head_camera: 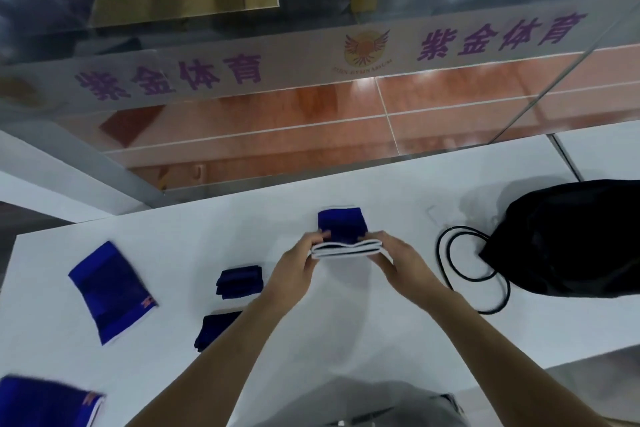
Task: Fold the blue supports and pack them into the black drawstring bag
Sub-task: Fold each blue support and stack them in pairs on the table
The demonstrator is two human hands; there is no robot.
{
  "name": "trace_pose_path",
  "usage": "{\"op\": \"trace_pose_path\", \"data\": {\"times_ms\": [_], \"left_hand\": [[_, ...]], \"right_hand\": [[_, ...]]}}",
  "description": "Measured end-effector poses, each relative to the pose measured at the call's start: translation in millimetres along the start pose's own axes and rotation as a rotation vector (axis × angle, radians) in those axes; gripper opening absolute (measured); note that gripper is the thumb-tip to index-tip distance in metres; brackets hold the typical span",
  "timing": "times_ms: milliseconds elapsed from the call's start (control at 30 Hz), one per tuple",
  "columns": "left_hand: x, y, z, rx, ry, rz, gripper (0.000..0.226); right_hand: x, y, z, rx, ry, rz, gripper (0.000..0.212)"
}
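Note:
Both of my hands hold one blue support (343, 225) with white trim, folded over, just above the white table (242, 229). My left hand (299, 262) pinches its left end and my right hand (393, 255) pinches its right end. The black drawstring bag (568, 239) lies at the right, its cord (467, 270) looped on the table towards me. Two dark folded supports (239, 281) (216, 328) lie left of my left forearm. A flat blue support (110, 291) lies further left, and another blue support (45, 402) sits at the bottom left corner.
A glass partition with purple lettering (166, 80) stands along the table's far edge. The table's left edge (14, 253) is close to the flat support. My lap in grey clothing (374, 402) is below the table's near edge.

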State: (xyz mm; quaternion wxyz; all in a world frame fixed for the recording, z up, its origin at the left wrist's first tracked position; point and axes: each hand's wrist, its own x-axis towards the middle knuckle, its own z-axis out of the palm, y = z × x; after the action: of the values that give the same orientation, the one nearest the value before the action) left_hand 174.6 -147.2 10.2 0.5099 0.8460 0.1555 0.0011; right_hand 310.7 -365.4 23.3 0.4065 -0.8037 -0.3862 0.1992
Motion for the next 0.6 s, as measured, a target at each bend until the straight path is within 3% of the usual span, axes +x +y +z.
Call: {"op": "trace_pose_path", "data": {"times_ms": [133, 333, 467, 600], "left_hand": [[-36.4, -20.7, 24.8, 0.001, -0.131, -0.139, 0.028], [-43.2, -17.2, 41.2, -0.053, -0.006, -0.253, 0.021], [-27.6, -14.8, 42.6, -0.191, 0.026, -0.370, 0.035], [-14.3, -16.3, 42.2, -0.148, 0.040, -0.429, 0.060]], "right_hand": [[-33.5, 13.5, 20.4, 0.027, -0.104, 0.212, 0.017], [-33.6, 19.4, 31.7, 0.113, -0.077, 0.349, 0.004], [-13.4, 21.1, 38.0, 0.094, 0.020, 0.524, 0.018], [0.9, 25.0, 46.7, -0.010, 0.075, 0.601, 0.018]]}}
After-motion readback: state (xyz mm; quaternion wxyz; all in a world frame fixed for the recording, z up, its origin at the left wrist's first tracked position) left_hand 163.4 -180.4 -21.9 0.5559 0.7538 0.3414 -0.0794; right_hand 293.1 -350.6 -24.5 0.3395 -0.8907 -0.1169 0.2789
